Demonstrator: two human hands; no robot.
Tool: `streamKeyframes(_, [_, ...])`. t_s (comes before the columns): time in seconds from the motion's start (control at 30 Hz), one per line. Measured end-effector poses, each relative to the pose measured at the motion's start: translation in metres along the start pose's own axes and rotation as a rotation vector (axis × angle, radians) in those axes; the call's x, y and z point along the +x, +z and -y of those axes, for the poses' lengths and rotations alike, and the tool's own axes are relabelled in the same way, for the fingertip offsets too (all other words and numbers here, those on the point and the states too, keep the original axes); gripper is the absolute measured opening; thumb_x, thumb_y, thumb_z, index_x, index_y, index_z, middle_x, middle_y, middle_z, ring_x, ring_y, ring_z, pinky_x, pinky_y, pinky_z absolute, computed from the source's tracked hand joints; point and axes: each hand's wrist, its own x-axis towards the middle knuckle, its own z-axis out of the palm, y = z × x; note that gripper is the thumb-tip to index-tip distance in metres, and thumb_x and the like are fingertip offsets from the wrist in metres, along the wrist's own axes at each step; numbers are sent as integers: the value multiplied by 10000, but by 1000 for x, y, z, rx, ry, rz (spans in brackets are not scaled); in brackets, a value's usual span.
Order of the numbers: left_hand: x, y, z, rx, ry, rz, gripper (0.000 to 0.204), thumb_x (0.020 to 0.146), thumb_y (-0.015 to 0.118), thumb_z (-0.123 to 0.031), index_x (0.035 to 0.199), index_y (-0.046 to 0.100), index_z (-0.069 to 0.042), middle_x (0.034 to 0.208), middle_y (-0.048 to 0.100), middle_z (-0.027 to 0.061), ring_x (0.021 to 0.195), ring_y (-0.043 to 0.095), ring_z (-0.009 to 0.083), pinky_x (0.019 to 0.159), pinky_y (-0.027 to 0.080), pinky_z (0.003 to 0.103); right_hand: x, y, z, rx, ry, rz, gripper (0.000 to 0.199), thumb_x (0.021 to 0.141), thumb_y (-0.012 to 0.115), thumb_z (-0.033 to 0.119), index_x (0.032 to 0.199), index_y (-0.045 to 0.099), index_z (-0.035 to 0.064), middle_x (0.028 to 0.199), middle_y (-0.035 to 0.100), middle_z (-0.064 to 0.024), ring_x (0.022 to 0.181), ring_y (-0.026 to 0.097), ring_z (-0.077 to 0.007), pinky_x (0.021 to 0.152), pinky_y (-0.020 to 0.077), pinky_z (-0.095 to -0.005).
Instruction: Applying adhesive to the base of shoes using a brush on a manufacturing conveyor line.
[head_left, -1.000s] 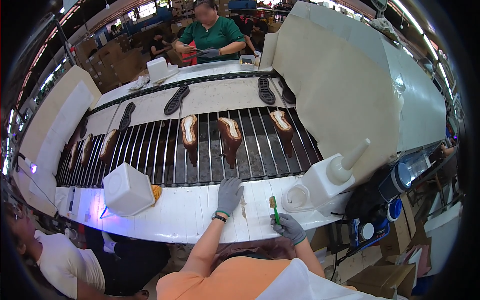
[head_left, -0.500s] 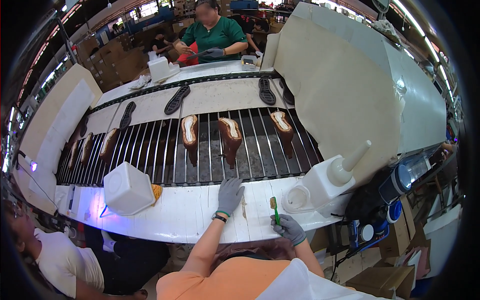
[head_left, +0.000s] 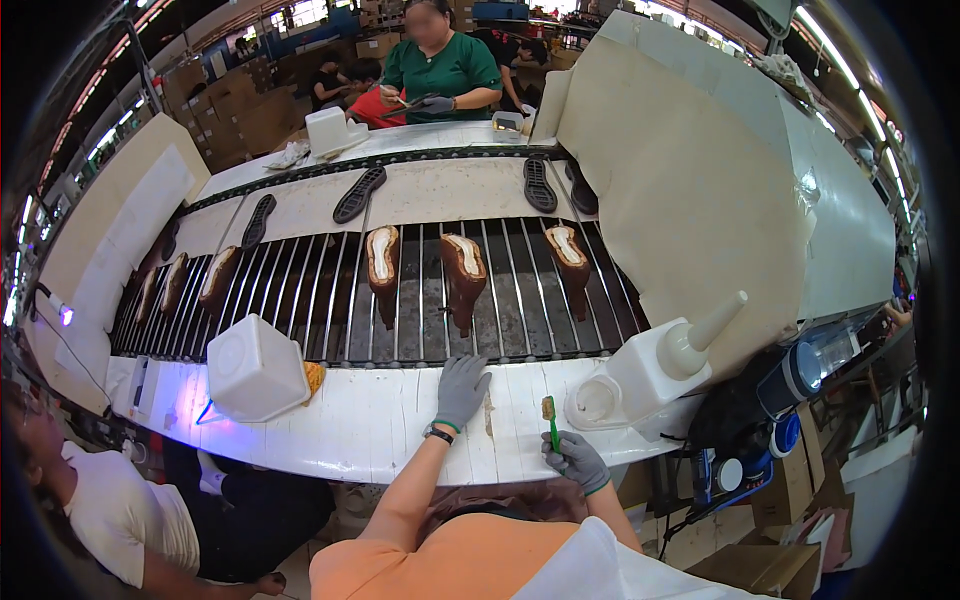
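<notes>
My left hand (head_left: 461, 391), in a grey glove, lies flat with fingers stretched out on the white ledge (head_left: 400, 440), its fingertips by the conveyor edge. A green toothbrush-like brush (head_left: 553, 424) stands bristle end up in my right hand (head_left: 580, 462), also gloved, whose fingers are closed around the handle. Beyond my hands, brown shoe uppers lie bottom up on the metal conveyor bars, showing pale undersides: one upper (head_left: 382, 270) left of centre, a middle upper (head_left: 464, 285) and a right upper (head_left: 568, 262). Several more are farther left.
Black shoe soles (head_left: 358, 195) lie on the far pale strip. A white container with a spout (head_left: 665, 360) stands right, a tilted white box (head_left: 257, 368) left. A beige-covered hood (head_left: 690, 190) rises at right. One co-worker (head_left: 440, 72) stands opposite; another (head_left: 125, 515) is at lower left.
The whole view has shifted slightly. My hands and the brush keep their places on and over the ledge. The co-worker opposite has moved their hands a little.
</notes>
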Motion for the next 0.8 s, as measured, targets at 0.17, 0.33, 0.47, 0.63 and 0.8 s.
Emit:
streamKeyframes(0.17, [0,-1,-1,3,-4,-4,341,921,610,-269,1187,649,-59,1213,651,146,1173,566,310,1082,357,462,1,-1,-1,-19,-1,-16,401,946,632,186,1256,563,-59,1013,651,-112,677,468,-105,552,358,-214])
streamKeyframes(0.33, [1,-1,0,29,12,-4,339,919,611,-270,1181,651,-59,1208,653,143,1162,571,305,1075,363,461,1,-1,-1,-31,-5,-17,430,933,657,219,1251,563,-54,1014,654,-109,662,457,-101,546,356,-210])
streamKeyframes(0.47, [1,-1,0,29,10,-1,338,919,611,-270,1180,652,-59,1209,653,140,1162,572,301,1072,366,459,1,0,0,-7,-2,-6,407,941,640,190,1253,565,-60,1015,650,-112,673,464,-104,551,361,-213])
streamKeyframes(0.63, [0,-1,0,20,12,-14,336,915,619,-261,1182,652,-60,1213,654,133,1170,571,300,1071,367,456,1,0,0,6,3,-9,385,952,619,164,1257,565,-66,1008,649,-116,679,472,-107,554,370,-222])
streamKeyframes(0.8, [0,0,1,30,11,-8,336,916,619,-261,1186,651,-63,1215,654,129,1174,570,298,1071,368,454,2,-1,-1,21,7,24,391,952,621,167,1262,563,-65,1010,651,-116,672,472,-107,555,373,-223])
